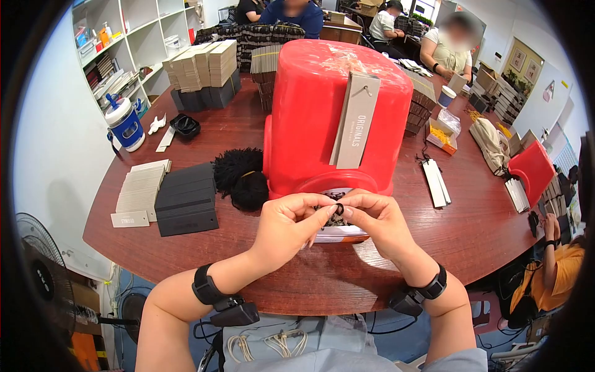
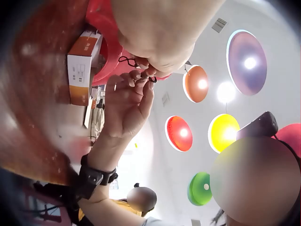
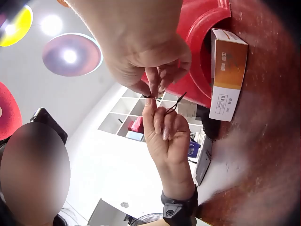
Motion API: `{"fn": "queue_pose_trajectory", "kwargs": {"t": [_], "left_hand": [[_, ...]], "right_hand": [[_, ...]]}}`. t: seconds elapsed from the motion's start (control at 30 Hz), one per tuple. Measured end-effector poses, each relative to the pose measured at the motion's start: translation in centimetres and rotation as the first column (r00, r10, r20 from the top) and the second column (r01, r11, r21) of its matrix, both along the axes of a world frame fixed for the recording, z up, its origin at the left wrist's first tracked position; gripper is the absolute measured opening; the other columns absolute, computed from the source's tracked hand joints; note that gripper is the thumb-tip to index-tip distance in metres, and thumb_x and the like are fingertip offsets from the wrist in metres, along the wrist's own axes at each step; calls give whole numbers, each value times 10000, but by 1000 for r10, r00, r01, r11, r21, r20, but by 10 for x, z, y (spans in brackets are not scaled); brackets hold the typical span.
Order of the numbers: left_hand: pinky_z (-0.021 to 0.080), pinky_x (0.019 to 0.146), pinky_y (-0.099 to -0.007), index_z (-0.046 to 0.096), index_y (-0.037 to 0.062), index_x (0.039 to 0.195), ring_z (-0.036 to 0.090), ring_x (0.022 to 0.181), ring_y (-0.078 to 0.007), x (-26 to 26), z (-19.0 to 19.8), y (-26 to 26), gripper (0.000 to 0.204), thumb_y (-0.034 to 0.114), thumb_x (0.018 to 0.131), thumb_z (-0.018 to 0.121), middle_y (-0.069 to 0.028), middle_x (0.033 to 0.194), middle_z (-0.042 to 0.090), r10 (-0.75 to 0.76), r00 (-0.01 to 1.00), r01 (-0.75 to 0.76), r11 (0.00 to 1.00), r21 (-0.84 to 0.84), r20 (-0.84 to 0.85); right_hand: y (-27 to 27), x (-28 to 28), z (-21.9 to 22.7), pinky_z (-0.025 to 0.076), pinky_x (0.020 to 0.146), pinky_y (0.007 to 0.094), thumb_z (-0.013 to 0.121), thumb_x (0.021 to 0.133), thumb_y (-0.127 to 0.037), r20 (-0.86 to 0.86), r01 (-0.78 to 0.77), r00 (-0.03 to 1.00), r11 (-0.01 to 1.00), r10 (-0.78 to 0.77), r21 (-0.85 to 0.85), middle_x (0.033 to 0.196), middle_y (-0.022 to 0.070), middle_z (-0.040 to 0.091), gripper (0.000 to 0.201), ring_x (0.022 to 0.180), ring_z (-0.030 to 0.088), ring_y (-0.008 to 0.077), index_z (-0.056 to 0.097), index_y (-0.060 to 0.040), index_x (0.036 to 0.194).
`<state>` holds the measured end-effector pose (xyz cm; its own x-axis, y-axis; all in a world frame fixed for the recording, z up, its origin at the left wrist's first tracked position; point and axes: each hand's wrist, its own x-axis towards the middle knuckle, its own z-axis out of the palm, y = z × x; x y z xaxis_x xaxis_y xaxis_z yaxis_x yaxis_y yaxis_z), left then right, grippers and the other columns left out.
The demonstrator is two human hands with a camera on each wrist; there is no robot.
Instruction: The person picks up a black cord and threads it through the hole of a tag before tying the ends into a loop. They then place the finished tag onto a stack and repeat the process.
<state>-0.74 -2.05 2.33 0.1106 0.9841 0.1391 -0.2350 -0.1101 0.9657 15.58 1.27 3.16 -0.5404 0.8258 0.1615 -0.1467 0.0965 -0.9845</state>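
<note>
Fingertips of the left hand [image 1: 286,224] and right hand [image 1: 378,220] meet, pinching a thin black cord loop [image 1: 338,209] before the upturned red plastic bucket [image 1: 328,111].

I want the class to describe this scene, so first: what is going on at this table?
A person seated at a reddish wooden table pinches a thin black string loop between the fingertips of both hands, the left hand and the right hand, which meet just above the table edge. Right behind them stands an upturned red plastic bucket with a grey card tag printed ORIGINALS leaning on it. Stacks of grey and black tags lie to the left.
</note>
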Motion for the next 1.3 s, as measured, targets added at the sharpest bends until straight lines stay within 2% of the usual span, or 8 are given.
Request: {"fn": "queue_pose_trajectory", "kwargs": {"t": [0.23, 0.4, 0.53, 0.67, 0.77, 1.03, 1.17, 1.3], "left_hand": [[265, 416, -149, 590, -8, 903, 346, 482, 20, 0, -1, -3, 146, 45, 769, 571, 59, 554, 477, 156, 932, -91, 974, 205, -327], [247, 381, -158, 592, -15, 827, 357, 419, 19, 2, 2, -2, 84, 46, 778, 562, 55, 504, 478, 157, 947, -104, 975, 196, -279], [244, 366, -161, 588, -15, 785, 359, 414, 18, 3, 5, -5, 75, 57, 775, 571, 45, 504, 491, 103, 964, -59, 981, 184, -244], [264, 375, -156, 584, -14, 795, 386, 429, 13, 0, 11, -6, 79, 60, 784, 559, 34, 528, 511, 51, 955, -5, 987, 158, -291], [345, 436, -159, 570, -19, 853, 419, 488, -2, -2, 12, -2, 112, 74, 798, 539, 18, 586, 530, 36, 952, -12, 997, 81, -305], [379, 485, -161, 576, -17, 886, 484, 550, -21, -7, 35, -4, 118, 49, 808, 518, 2, 625, 555, 155, 961, -88, 956, 279, -229], [369, 464, -158, 577, -11, 923, 458, 499, -36, -8, 41, 5, 156, 37, 777, 549, -5, 639, 549, 252, 932, -145, 918, 370, -259], [397, 480, -172, 483, 28, 1117, 482, 526, -47, -10, 56, 3, 460, 129, 699, 649, -114, 962, 538, 242, 568, 105, 926, 361, -786]], "right_hand": [[3, 3, -6, 413, 675, 215, 555, 776, -65, 84, 60, 994, 991, -71, 119, 791, 36, 550, 89, 747, 514, 76, 585, 15, 803], [5, 4, -1, 404, 536, 249, 592, 664, -26, 168, 191, 898, 702, -408, 686, 669, 55, 523, 53, 607, 512, 144, 556, -18, 702], [3, 0, 1, 399, 469, 279, 607, 596, -7, 106, 215, 794, 439, -599, 873, 614, 38, 473, 120, 559, 492, 185, 495, -42, 621], [4, 1, 2, 402, 477, 274, 600, 600, 3, 88, 218, 762, 383, -641, 898, 620, 48, 478, 109, 537, 493, 177, 500, -32, 624], [11, 11, 10, 402, 486, 246, 590, 604, 8, 51, 316, 849, 583, -526, 748, 609, 68, 491, 76, 526, 507, 162, 517, -7, 621], [22, 36, 23, 385, 499, 206, 570, 641, -1, 36, 418, 789, 579, -613, 700, 594, 35, 504, 71, 548, 489, 74, 516, 7, 596], [18, 40, 27, 373, 516, 179, 558, 706, -17, -137, 341, 940, 868, -312, 361, 607, -3, 501, 73, 548, 461, 48, 528, -3, 641], [5, 37, 36, 374, 525, 179, 547, 753, -42, -144, 202, 972, 973, -185, 110, 629, -16, 517, 87, 557, 456, 41, 541, -13, 671]]}}
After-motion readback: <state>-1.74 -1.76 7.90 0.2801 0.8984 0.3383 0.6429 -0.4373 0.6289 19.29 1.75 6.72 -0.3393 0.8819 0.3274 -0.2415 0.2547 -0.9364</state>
